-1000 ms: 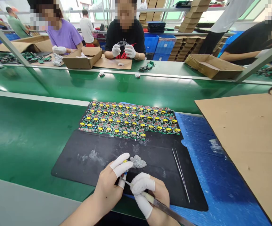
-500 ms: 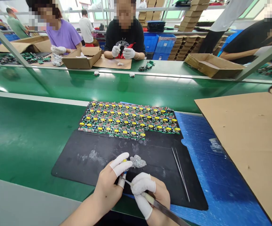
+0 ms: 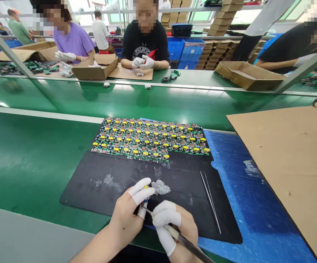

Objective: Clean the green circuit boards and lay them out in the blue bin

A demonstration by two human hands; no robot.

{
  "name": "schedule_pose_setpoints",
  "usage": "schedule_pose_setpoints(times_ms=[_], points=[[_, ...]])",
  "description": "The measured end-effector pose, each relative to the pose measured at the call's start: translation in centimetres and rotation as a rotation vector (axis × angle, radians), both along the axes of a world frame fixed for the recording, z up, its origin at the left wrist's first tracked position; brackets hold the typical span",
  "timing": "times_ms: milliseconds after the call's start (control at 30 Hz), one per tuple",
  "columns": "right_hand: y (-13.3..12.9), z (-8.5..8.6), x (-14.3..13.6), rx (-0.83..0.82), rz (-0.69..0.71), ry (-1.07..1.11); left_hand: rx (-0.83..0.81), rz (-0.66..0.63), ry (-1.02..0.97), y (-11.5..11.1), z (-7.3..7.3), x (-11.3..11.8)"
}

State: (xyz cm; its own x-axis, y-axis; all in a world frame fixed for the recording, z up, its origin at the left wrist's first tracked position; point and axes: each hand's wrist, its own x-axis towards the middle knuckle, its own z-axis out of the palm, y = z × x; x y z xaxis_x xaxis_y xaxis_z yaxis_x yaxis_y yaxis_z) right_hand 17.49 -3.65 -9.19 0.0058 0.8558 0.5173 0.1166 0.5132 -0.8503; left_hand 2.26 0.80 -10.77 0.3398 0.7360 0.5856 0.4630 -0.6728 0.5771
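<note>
White finger cots cover fingers on both hands. My left hand (image 3: 128, 210) pinches a small circuit board (image 3: 146, 187) with a yellow part, mostly hidden behind the fingers. My right hand (image 3: 174, 221) is closed around a thin metal tool (image 3: 189, 246) with a pale wrapped section; its narrow tip reaches the board's lower edge. Just beyond the fingers, a lump of grey-white putty (image 3: 161, 187) rests on the black mat (image 3: 84, 197). Rows of similar circuit boards (image 3: 147, 142) with yellow parts cover the mat's far half. Metal tweezers (image 3: 211, 202) lie to the right.
Blue sheeting (image 3: 257, 219) and a large cardboard piece (image 3: 290, 153) are at the right. Across the green conveyor belt (image 3: 65, 95), with small white-topped pieces on it, co-workers sit by cardboard boxes (image 3: 98, 71). One co-worker in black (image 3: 145, 44) works with gloved hands.
My hands and the tool have barely moved. The small white-topped pieces on the belt have shifted left. The co-worker in black has brought both hands together.
</note>
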Motion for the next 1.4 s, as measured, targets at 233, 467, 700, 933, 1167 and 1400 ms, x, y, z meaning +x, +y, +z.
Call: schedule_pose_setpoints(times_ms=[233,467,700,933,1167,1400], points=[[0.2,0.1,-0.1,-0.025,-0.020,0.012,-0.023,0.004,-0.019,-0.1,-0.2,0.1],[0.2,0.7,0.0,-0.011,0.008,0.010,-0.076,-0.008,-0.060,-0.2,-0.2,0.0],[-0.3,0.4,0.5,-0.003,-0.053,0.048,-0.388,-0.005,-0.196,-0.7,-0.7,-0.1],[-0.9,-0.3,0.1,0.003,-0.158,0.060,-0.497,-0.143,-0.384,-1.0,-0.2,0.0],[-0.7,-0.6,0.2,0.069,-0.106,-0.036,-0.506,-0.224,-0.497,-0.9,0.2,0.0],[0.0,-0.4,0.0,0.127,-0.124,-0.148,-0.619,-0.255,-0.557,-0.8,0.1,-0.3]])
